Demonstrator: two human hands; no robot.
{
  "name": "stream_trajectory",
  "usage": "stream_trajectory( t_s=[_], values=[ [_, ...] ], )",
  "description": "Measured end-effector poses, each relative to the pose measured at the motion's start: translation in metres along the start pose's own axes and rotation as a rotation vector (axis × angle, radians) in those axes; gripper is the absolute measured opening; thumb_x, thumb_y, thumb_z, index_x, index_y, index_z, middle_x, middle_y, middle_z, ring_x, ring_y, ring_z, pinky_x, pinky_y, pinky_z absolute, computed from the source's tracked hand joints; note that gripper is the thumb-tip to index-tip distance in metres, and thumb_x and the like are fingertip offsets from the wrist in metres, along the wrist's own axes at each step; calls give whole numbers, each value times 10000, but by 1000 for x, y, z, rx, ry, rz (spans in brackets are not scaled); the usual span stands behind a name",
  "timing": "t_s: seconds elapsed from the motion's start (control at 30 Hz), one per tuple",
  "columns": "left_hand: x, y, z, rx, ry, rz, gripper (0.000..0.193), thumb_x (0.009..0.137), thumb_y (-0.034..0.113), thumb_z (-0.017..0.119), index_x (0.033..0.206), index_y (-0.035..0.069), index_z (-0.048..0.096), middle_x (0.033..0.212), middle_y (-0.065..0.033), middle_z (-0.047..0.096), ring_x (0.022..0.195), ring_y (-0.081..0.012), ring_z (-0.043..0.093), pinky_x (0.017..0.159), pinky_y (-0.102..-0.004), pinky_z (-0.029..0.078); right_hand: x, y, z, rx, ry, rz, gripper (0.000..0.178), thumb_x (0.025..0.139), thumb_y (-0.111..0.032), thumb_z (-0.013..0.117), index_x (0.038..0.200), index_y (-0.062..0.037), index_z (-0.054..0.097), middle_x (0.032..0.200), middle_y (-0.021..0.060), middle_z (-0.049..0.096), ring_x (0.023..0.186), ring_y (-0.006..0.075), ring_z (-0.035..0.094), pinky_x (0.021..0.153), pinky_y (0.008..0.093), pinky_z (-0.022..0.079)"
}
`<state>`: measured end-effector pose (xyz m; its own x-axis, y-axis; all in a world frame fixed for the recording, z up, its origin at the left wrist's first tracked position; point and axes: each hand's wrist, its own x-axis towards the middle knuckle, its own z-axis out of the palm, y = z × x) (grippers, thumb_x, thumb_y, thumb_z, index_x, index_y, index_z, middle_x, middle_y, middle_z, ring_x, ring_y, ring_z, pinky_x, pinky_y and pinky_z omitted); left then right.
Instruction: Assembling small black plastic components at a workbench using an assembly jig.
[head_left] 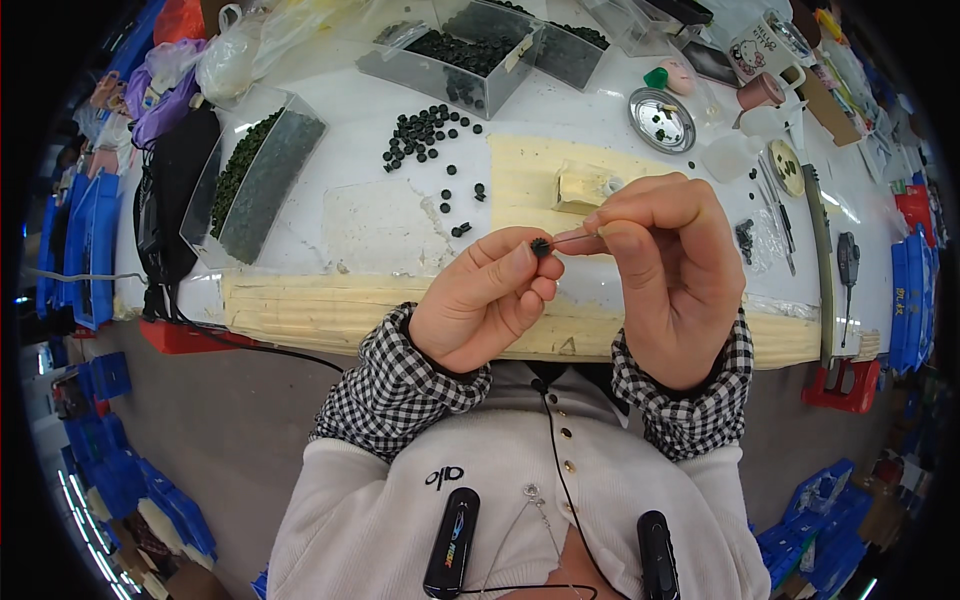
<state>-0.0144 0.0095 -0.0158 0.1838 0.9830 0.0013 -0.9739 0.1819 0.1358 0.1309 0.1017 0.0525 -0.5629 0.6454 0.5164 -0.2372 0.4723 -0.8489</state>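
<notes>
Between the thumb and fingers of my left hand (483, 297) is a small round black part (541, 247) with a ridged edge. My right hand (675, 265) pinches a thin, needle-like tool (577, 238), whose tip meets the black part. Both hands are raised over the table's near edge. Beyond them, a loose cluster of similar black round parts (425, 132) lies on the white tabletop, with a few strays trailing toward my left hand. A small cream block (583, 188) with a whitish piece on it stands just past my right hand's fingers.
Clear bins of dark parts stand at the left (285, 180) and at the back (487, 85). On the right are a round metal dish (661, 121), a pink cup (760, 91), tweezers (778, 215) and a black walkie-talkie (848, 262). Cream tape (290, 308) covers the table's front edge.
</notes>
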Motion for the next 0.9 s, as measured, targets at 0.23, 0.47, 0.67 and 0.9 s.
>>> stream_trajectory(
  t_s=[0.23,0.47,0.67,0.9],
  values=[
    [-2,1,3,98,32,81,197,950,69,512,1124,7,581,1007,-130,649,880,-164,656,748,-220,564,2,0,-13,39,157,48,171,988,-124,423,974,40,469,926,120,555,782,185,650,697,281,566],
    [-4,6,25,1278,349,518,124,849,-6,643,971,-28,655,888,-115,676,783,-145,656,703,-239,536,11,30,-36,-709,201,-135,72,838,-27,639,844,14,580,781,99,600,693,224,608,633,281,476],
    [-4,24,27,2105,480,654,117,782,-39,674,895,-10,678,783,-101,663,685,-141,625,597,-227,490,11,39,-37,-896,67,-170,157,803,-51,671,943,-5,617,821,105,605,745,250,582,656,322,465],
    [-5,30,18,2287,459,594,116,787,-18,670,899,12,673,771,-79,624,590,-156,547,520,-263,433,-8,26,-43,-806,175,-103,215,805,-41,675,1013,-10,632,794,88,596,729,203,558,659,300,456]
  ],
)
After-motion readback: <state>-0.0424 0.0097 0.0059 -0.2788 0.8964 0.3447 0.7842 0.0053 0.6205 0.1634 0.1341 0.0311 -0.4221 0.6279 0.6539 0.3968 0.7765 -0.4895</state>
